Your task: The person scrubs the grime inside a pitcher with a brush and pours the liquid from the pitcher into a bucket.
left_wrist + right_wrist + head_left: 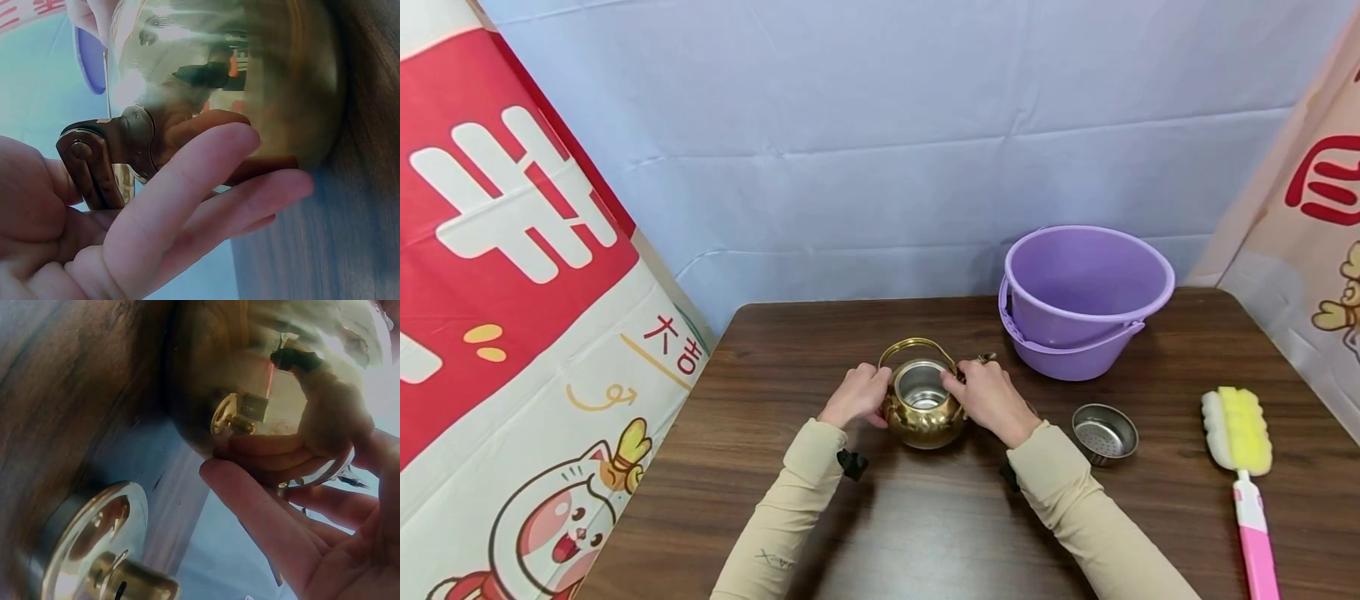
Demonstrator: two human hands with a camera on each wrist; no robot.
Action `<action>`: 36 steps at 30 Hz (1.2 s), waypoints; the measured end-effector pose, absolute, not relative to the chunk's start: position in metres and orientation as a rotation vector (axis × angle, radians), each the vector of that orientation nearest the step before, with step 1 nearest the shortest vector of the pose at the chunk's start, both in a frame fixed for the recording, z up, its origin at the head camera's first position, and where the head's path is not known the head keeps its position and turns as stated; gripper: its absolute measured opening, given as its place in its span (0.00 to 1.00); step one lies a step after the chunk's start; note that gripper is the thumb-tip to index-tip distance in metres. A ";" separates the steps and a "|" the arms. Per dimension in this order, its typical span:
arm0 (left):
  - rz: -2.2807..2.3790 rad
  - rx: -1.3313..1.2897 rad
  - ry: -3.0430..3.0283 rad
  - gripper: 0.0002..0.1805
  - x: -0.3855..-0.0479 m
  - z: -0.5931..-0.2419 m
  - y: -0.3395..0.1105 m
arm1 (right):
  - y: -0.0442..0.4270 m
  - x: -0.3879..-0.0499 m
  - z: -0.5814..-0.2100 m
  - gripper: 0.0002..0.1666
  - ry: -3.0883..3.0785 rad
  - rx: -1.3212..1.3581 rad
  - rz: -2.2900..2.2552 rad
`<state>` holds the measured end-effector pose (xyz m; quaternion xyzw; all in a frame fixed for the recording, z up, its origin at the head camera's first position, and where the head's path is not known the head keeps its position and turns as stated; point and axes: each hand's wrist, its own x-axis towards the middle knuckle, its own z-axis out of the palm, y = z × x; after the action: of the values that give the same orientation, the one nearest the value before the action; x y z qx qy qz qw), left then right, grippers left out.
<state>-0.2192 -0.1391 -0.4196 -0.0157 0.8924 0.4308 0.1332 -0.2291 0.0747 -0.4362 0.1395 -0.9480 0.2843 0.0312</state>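
Note:
A round brass teapot (923, 427) with a raised arched handle stands on the table, its silvery inside visible and no lid on it. My left hand (859, 393) holds its left side; in the left wrist view the fingers (187, 178) lie along the shiny wall beside the handle's hinge (87, 150). On the opposite side my right hand (992, 396) grips the pot, thumb at the rim and fingers (256, 512) against the wall. A small metal part (987, 358) sticks out behind the right hand. A brass-knobbed lid (94, 544) rests near the right hand, mostly hidden in the head view.
A purple bucket (1052, 333), its handle hanging down, stands at the back right. A metal strainer (1105, 433) sits right of my right forearm. Farther right lies a yellow and white sponge brush (1243, 442) with a pink handle. A cloth (850, 167) hangs behind the table.

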 end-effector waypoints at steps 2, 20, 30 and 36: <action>1.264 -0.055 2.578 0.21 -0.220 -0.420 -0.138 | 0.075 -0.230 -0.437 0.25 -2.923 0.423 0.878; 1.373 -0.137 2.475 0.19 -0.221 -0.422 -0.134 | 0.078 -0.229 -0.439 0.29 -2.930 0.363 0.863; 1.440 -0.202 2.459 0.15 -0.220 -0.425 -0.131 | 0.082 -0.225 -0.442 0.28 -2.873 0.379 0.858; 1.474 -0.222 2.459 0.15 -0.220 -0.425 -0.132 | 0.086 -0.223 -0.437 0.27 -2.834 0.394 0.868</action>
<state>-0.2195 -0.1317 -0.4252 -0.0764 0.8476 0.5080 0.1327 -0.2233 0.0859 -0.4367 0.1314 -0.9451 0.2895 0.0755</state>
